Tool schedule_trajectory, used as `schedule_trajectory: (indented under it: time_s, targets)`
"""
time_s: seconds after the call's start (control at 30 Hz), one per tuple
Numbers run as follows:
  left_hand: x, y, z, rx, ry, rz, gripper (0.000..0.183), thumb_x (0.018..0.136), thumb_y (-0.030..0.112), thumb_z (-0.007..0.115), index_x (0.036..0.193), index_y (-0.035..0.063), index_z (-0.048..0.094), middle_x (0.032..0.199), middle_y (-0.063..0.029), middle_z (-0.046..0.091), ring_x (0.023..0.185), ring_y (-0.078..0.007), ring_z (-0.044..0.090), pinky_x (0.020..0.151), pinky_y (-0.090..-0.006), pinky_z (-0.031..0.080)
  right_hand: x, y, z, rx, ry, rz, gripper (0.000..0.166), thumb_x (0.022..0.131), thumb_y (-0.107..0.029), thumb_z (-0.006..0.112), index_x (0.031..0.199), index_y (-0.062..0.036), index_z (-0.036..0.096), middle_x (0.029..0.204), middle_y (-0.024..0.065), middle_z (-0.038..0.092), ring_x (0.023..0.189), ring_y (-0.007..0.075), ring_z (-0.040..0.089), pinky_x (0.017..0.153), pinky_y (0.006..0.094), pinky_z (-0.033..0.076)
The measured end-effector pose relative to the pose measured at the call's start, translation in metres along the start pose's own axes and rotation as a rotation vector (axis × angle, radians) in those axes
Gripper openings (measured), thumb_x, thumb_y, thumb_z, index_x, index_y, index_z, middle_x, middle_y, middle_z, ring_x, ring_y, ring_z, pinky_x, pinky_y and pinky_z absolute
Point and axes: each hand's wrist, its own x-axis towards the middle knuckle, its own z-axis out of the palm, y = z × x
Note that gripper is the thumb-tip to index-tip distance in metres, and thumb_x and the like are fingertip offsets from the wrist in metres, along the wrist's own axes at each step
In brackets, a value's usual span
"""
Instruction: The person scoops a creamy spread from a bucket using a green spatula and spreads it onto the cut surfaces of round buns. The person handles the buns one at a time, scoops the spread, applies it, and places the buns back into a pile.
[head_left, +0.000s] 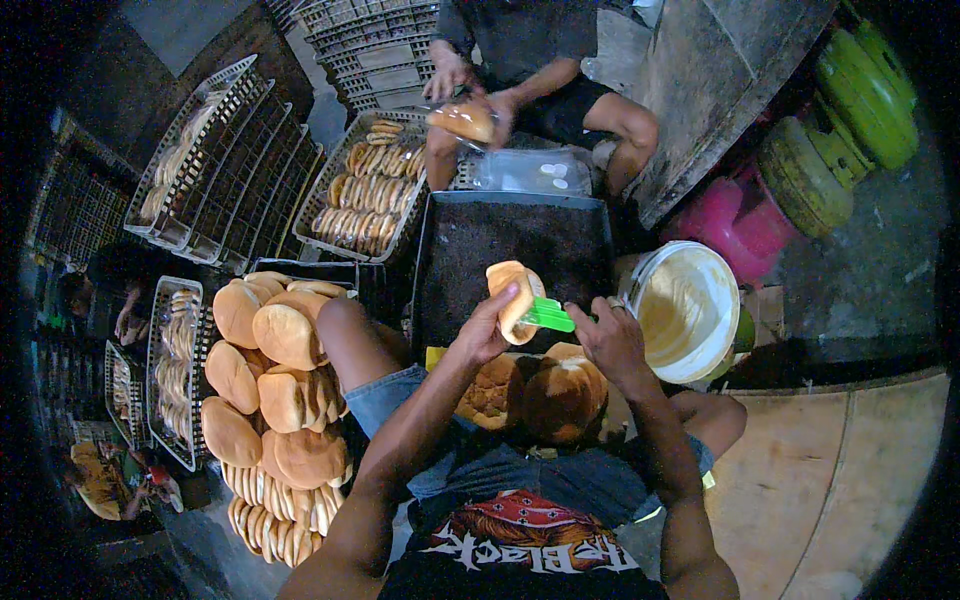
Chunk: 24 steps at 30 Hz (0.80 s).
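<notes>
My left hand (484, 330) grips a split bread bun (516, 304), its opening turned to the right. In my right hand (611, 337) is a green plastic spreader (551, 314), its blade reaching into the bun's opening. Both hands are above the near end of a dark metal tray (517, 247). Several round buns (566, 394) lie in front of my lap. Just right of my right hand stands a white bucket (684, 311), tilted, with pale cream smeared inside.
A big pile of buns (300, 390) lies at left. Beyond it are plastic crates (360, 187) of wrapped buns. A co-worker (517, 67) sits opposite, holding a bagged bun (463, 122). Green (870, 97) and pink gas cylinders (739, 225) stand at right.
</notes>
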Motion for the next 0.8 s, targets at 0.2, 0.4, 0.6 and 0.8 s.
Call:
schedule_trajectory:
  time_s: [0.2,0.4,0.6,0.8]
  targets:
    - [0.031,-0.007,-0.039,0.147,0.029,0.145,0.043,0.095,0.022,0.065,0.128,0.0002,0.051,0.114,-0.0193,0.066,0.101,-0.0288,0.067,0.091,-0.0404,0.057,-0.04,0.004,-0.013,0.111,-0.103,0.101,0.034,0.082,-0.018,0.067,0.116,-0.0168,0.067,0.087,0.0118,0.054,0.077,0.0329,0.06,0.069,0.0451,0.051]
    - [0.063,0.019,-0.037,0.201,0.16,0.241,0.046,0.082,0.005,0.068,0.125,0.007,0.052,0.112,-0.0117,0.066,0.101,-0.0267,0.067,0.088,-0.0424,0.055,-0.096,0.055,0.002,0.437,-0.051,0.594,0.033,0.085,-0.021,0.067,0.117,-0.015,0.07,0.103,0.0202,0.065,0.092,0.0373,0.064,0.083,0.0464,0.052]
    - [0.11,-0.035,-0.088,2.467,0.384,0.236,0.051,0.084,0.022,0.068,0.134,0.0197,0.055,0.121,-0.0153,0.065,0.115,-0.0373,0.06,0.094,-0.0575,0.043,-0.11,0.072,0.007,0.607,0.105,0.583,0.03,0.085,-0.017,0.066,0.115,-0.0131,0.072,0.1,0.0195,0.069,0.093,0.038,0.064,0.087,0.0455,0.05]
    - [0.153,-0.007,-0.007,2.436,-0.064,-0.46,0.043,0.081,0.032,0.07,0.117,0.0078,0.07,0.124,-0.0146,0.066,0.113,-0.0313,0.063,0.09,-0.0484,0.05,-0.12,0.083,0.004,0.653,0.049,0.711,0.029,0.084,-0.013,0.068,0.112,-0.0083,0.072,0.1,0.0181,0.069,0.093,0.0356,0.066,0.085,0.0424,0.051]
